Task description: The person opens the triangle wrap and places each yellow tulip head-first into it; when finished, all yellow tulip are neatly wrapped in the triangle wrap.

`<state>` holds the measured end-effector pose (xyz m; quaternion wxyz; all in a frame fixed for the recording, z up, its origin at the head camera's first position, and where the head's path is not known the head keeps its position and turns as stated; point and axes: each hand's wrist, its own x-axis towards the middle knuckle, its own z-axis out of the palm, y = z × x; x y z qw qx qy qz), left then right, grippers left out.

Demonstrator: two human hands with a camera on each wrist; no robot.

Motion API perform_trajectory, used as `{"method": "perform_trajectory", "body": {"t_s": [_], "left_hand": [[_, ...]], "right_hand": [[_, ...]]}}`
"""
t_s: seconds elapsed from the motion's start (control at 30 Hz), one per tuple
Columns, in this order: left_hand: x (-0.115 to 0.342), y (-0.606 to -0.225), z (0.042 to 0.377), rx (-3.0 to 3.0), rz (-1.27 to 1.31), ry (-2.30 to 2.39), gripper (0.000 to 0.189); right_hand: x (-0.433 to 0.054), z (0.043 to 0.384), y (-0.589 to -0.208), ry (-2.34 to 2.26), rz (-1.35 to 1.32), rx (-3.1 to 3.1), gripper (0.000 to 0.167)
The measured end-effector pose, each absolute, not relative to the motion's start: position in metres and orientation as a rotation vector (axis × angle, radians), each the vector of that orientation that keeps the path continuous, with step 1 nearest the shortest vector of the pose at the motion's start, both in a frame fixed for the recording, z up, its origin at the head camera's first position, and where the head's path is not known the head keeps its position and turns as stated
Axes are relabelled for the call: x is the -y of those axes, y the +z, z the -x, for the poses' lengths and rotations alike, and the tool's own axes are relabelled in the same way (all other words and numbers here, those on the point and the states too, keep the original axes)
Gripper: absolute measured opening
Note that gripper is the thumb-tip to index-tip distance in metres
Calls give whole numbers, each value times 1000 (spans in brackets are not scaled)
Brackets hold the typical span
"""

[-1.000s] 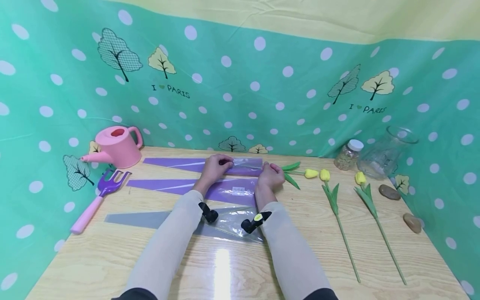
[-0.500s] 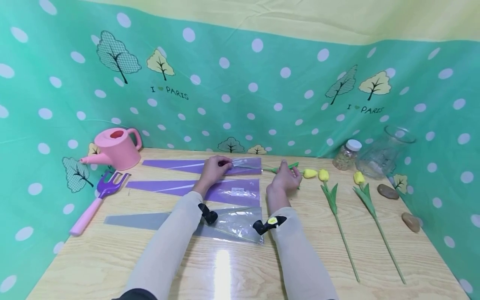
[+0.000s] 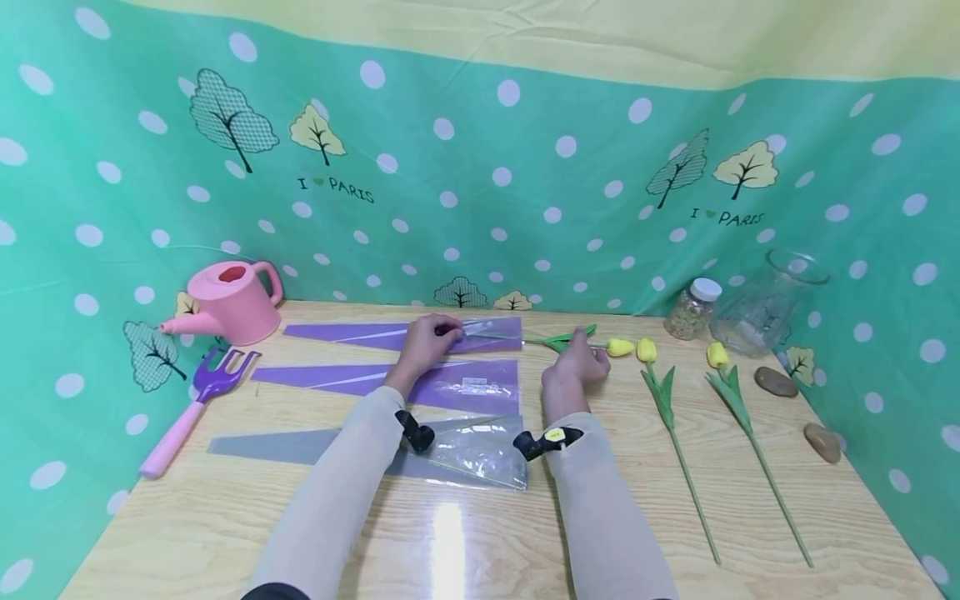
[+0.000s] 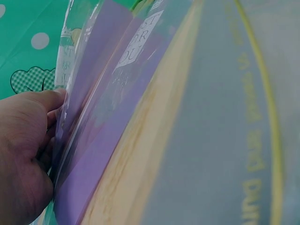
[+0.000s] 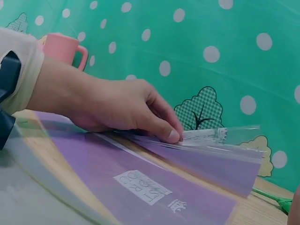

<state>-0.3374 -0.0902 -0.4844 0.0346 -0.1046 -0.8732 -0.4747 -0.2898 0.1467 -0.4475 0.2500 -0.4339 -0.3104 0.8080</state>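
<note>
My left hand (image 3: 429,343) pinches the clear film of the farthest purple flower sleeve (image 3: 352,335) between thumb and fingers. The right wrist view shows that film (image 5: 243,136) lifted at its end. A yellow tulip (image 3: 619,347) lies at the sleeve's right end, its stem running into the sleeve's mouth. My right hand (image 3: 577,367) is on this tulip, fingers curled at the stem by the green leaves; its fingertips are partly hidden. A second purple sleeve (image 3: 480,387) and a grey sleeve (image 3: 277,444) lie nearer, beneath my left forearm.
Two more tulips (image 3: 670,400) (image 3: 738,404) lie at the right. Behind them stand a white-lidded jar (image 3: 688,312) and a glass vase (image 3: 753,317), with stones (image 3: 776,382) beside. A pink watering can (image 3: 236,304) and hand fork (image 3: 202,396) are at the left. A green curtain (image 3: 480,167) hangs behind.
My right hand has left the sleeve's open end, moved right to the tulip's leaves and curled its fingers there. The left hand keeps its hold on the film.
</note>
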Motion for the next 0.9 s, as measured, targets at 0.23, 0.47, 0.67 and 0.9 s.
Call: {"method": "perform_trajectory", "body": {"t_s": [0.23,0.47,0.67,0.9], "left_hand": [[91,-486,338,2674,333,-1455,18],[92,-486,338,2678,341,-1444,18],[93,-486,339,2677,328,-1451,18],[92,-488,338,2679,363,-1432,18]], "right_hand": [[-149,293,-442,2239,1205,834,74],[-154,295,-438,2232,1246,855,29],[-162,297,-435,2353,1211,778,25],[-178,297,-438,2448,1223,778,19]]}}
